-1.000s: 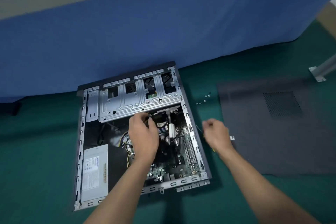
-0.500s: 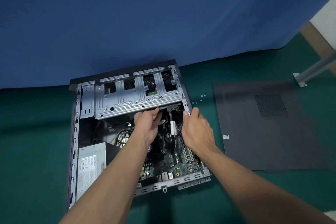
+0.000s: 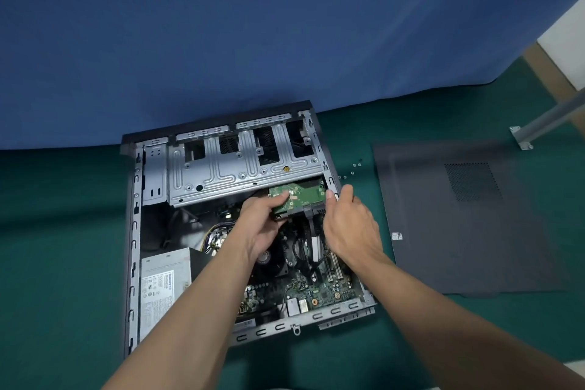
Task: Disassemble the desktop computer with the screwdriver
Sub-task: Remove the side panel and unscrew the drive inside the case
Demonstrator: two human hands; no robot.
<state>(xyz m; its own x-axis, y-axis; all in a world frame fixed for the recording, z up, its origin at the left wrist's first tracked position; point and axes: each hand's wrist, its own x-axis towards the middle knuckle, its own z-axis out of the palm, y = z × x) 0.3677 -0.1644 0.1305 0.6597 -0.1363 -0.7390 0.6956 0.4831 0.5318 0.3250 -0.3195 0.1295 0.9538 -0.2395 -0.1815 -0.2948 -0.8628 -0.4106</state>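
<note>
The left hand (image 3: pixel 264 225) has its grip closed on the hard drive (image 3: pixel 297 199), thumb lying on the drive's green circuit board and fingers under its near-left corner. The right hand (image 3: pixel 349 225) is at the drive's right end, thumb up and fingers curled beside the black cables (image 3: pixel 311 225) plugged into the drive's near edge; whether that grip has hold of a plug or the drive itself cannot be told. The drive sits tilted, partly out from under the silver drive cage (image 3: pixel 240 174), toward 1 o'clock inside the open computer case (image 3: pixel 133 231). Below the hands lies the motherboard (image 3: pixel 316 291) at the case's 5 o'clock; the grey power supply (image 3: pixel 164 282) fills the 7 o'clock corner. The case lies on its side on the green table (image 3: pixel 63 247). At 3 o'clock from the case rests the removed side panel (image 3: pixel 468 225), with a few small screws (image 3: pixel 356 166) between the two. A blue partition (image 3: pixel 253 41) stands at 12 o'clock.
</note>
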